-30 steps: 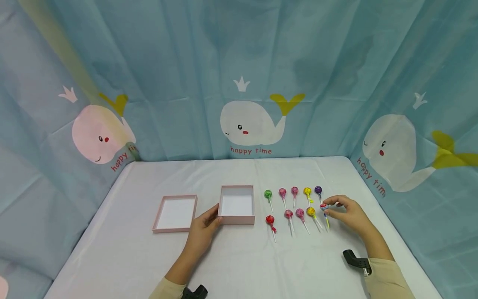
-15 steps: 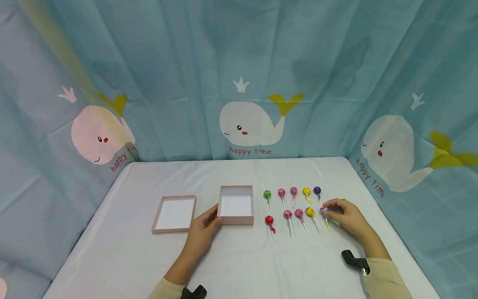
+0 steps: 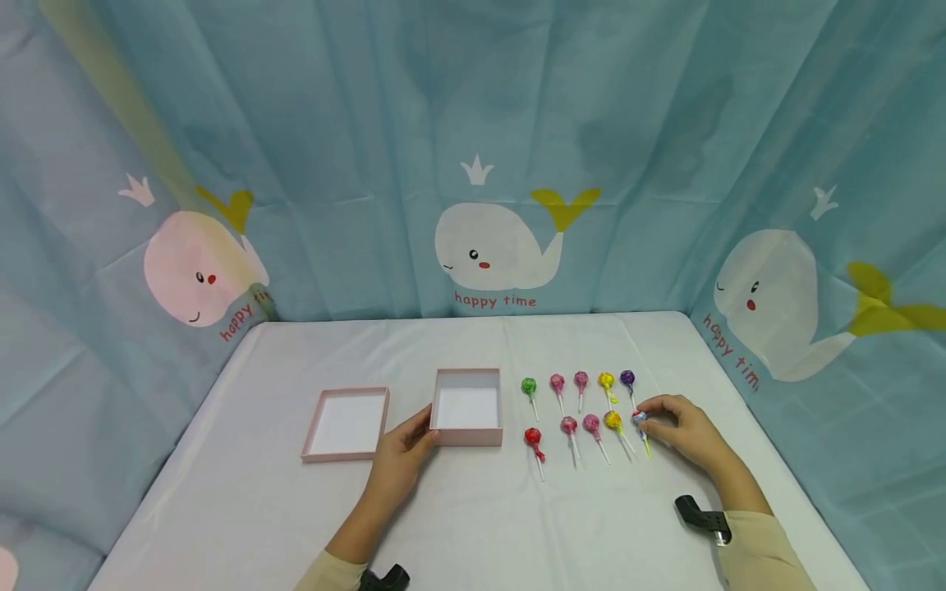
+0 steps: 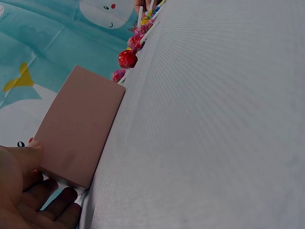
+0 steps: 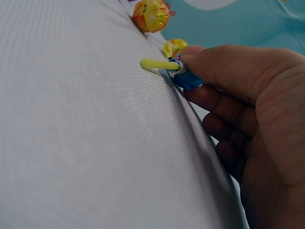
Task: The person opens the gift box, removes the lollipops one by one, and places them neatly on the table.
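My left hand (image 3: 402, 455) holds the near left corner of a pink open-topped box (image 3: 467, 437) with a white inside. In the left wrist view its thumb lies on the box's pink side (image 4: 81, 126), and the other fingers curl beside the corner. At the right end of the lollipops, my right hand (image 3: 687, 427) pinches a blue-wrapped lollipop (image 3: 640, 419) between thumb and fingers. Its yellow stick (image 5: 159, 64) points toward the near side, close over the white cloth. Just beyond it lies a purple lollipop (image 3: 627, 377); a yellow lollipop (image 3: 613, 419) is on its left.
A shallow pink lid (image 3: 346, 423) lies inside-up left of the box. Two rows of lollipops include a green one (image 3: 529, 385), a red one (image 3: 533, 437) and several pink ones. Blue whale-print curtains (image 3: 355, 246) stand around the white-covered table (image 3: 473, 525).
My right hand has brought the blue-wrapped lollipop slightly nearer and down, in line with the front row. The left hand stays at the box.
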Available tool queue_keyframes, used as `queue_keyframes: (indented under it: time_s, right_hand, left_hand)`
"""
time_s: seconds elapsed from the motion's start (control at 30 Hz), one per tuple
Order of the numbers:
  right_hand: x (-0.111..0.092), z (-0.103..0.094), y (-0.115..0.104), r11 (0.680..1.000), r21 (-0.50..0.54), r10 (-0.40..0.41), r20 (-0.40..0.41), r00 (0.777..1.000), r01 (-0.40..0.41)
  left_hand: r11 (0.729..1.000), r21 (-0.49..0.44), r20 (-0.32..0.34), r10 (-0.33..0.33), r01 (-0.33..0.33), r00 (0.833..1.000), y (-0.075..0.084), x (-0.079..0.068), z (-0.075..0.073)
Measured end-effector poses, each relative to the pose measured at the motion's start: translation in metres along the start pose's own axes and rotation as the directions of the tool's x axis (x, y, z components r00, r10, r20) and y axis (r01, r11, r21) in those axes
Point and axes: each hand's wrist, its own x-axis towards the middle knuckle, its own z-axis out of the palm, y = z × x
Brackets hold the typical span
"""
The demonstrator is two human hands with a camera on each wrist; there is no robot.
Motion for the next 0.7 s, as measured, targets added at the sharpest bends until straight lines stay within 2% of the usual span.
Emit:
queue_keyframes:
  time_s: [0.7]
  right_hand:
    - [0.0008,0.002,-0.0049,1.0,0.02,0.01,-0.018,1.0,-0.01]
  left_hand:
    - [1.0,0.023,-0.001,0.011,-0.011,1.0,0.0,0.0002,-0.0008]
